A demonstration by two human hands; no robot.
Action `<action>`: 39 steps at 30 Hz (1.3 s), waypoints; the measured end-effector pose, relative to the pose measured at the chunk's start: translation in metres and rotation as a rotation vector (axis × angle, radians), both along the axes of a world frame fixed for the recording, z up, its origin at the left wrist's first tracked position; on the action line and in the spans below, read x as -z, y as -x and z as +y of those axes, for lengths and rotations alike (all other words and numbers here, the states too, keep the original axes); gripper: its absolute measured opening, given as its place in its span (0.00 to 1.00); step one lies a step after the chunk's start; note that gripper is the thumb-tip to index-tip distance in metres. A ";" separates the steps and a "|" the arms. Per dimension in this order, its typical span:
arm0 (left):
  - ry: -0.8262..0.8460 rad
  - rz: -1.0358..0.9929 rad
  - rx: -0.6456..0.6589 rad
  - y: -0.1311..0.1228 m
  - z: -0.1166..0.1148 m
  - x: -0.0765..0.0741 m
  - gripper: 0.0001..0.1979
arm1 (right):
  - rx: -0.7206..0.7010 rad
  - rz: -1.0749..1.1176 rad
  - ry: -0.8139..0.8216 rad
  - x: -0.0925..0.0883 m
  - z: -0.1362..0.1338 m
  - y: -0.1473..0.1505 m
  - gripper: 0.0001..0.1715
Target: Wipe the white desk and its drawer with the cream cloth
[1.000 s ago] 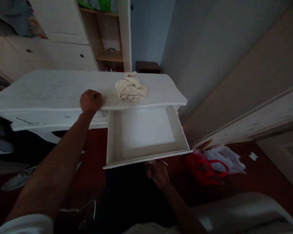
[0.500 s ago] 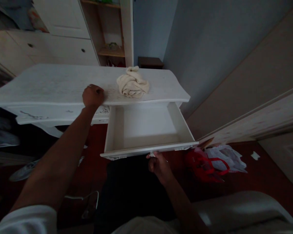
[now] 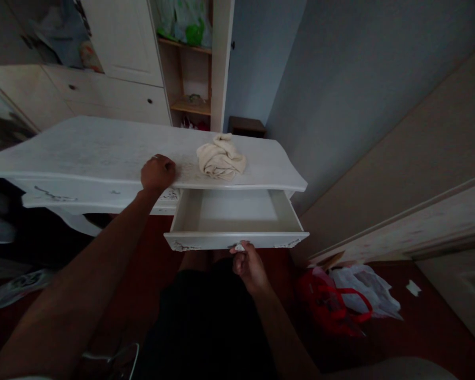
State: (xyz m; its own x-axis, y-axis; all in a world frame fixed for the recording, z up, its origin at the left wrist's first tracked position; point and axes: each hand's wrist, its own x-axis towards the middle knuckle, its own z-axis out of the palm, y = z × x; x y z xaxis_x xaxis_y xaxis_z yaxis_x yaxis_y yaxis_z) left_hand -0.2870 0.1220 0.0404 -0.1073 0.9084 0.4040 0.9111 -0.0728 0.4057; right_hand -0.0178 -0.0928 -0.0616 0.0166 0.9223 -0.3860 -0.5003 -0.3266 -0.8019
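Observation:
A white drawer (image 3: 237,211) stands part-way out of the white desk (image 3: 114,142), and no items show inside it. My right hand (image 3: 250,266) is closed on the small ornate drawer knob (image 3: 240,246) at the middle of its front. Up on the desktop, close to the front edge, rests my left hand (image 3: 158,171) in a fist, with nothing visible in it. To the right of that fist lies a crumpled cream cloth (image 3: 220,157), apart from both hands.
A red bag (image 3: 326,301) and a white plastic bag (image 3: 366,290) sit on the dark red floor at right. Behind the desk are white cabinets (image 3: 119,97) and an open shelf unit (image 3: 190,103). A grey wall (image 3: 340,105) runs along the right. A white cable (image 3: 132,359) lies lower left.
The drawer has slid further into the desk, my right hand moving with it on the knob. My left fist keeps its place on the desktop. The view has tilted up a little.

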 end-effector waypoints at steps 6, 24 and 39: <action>-0.060 0.005 -0.055 -0.001 -0.002 -0.001 0.13 | 0.048 0.007 -0.016 0.006 0.054 -0.004 0.22; -0.061 0.064 -0.070 -0.001 -0.003 0.001 0.16 | 0.060 -0.016 -0.027 0.003 0.174 0.000 0.15; -0.059 0.069 -0.051 -0.002 -0.006 0.000 0.15 | -0.480 -0.320 0.172 -0.033 0.160 -0.029 0.38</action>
State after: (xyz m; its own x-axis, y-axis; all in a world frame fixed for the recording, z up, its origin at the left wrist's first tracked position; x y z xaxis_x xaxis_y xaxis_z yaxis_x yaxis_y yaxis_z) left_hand -0.2847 0.1160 0.0403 -0.1227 0.8771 0.4643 0.9398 -0.0477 0.3384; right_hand 0.0111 0.0671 -0.0289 -0.2460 0.7805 -0.5748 -0.0077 -0.5946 -0.8040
